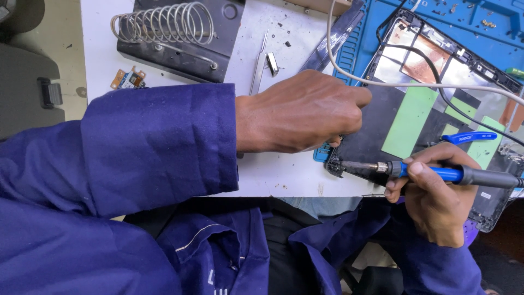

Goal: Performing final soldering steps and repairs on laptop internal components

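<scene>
the right hand (431,199) is wrapped tight around a blue-handled soldering iron (436,173), thumb and fingers clamped on the grip, and the metal tip points left, landing on the near left corner of the laptop lid panel (406,117). the iron lies almost flat, running from the hand across to that corner. the left hand (303,112) comes in from the left over the white table (278,175), curled into a loose fist with the fingertips pressed down at the same corner of the panel, just above the iron's tip; whether it pinches anything there i cannot tell, the knuckles hide it.

the panel lies open side up, dark inside with green strips and coppery foil patches, partly on a blue work mat (491,38) and partly hanging over the table's near edge. a white cable (415,84) sweeps across it, and a black wire loops over its upper part. a blue-handled tool (469,136) rests on the panel just beyond the right hand.

further back on the table, a coiled wire iron stand (169,24) sits on its black base, tweezers (259,65) lie beside it, and a small circuit board (128,79) sits near the left sleeve. both arms wear dark blue sleeves (158,142).
</scene>
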